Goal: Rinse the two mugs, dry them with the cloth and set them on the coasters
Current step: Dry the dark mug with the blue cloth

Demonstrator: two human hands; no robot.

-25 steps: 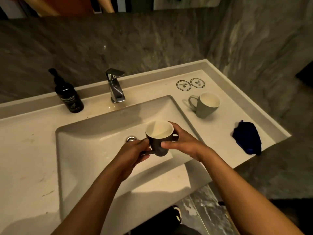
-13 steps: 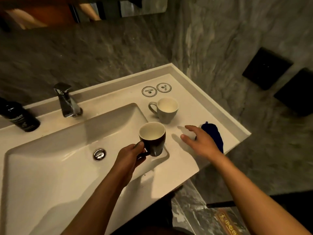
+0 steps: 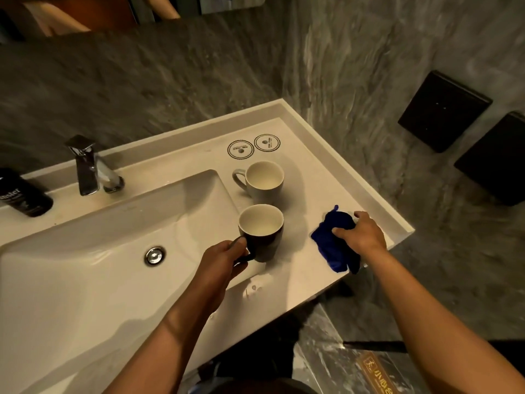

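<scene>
Right hand (image 3: 362, 237) now gripping cloth (image 3: 332, 240).

Two mugs: one dark mug (image 3: 262, 240) and one grey mug (image 3: 262, 184), both upright on the bench (image 3: 306, 282). Two round coasters (image 3: 240, 149) (image 3: 267, 143), one blue cloth (image 3: 333, 245), one tap (image 3: 88, 166), one sink (image 3: 85, 268) with one drain (image 3: 154, 255), one dark bottle (image 3: 22, 196). Two hands in view, left hand (image 3: 220, 264) and right hand (image 3: 360, 234); two black wall boxes (image 3: 443, 109) (image 3: 495, 157).
</scene>
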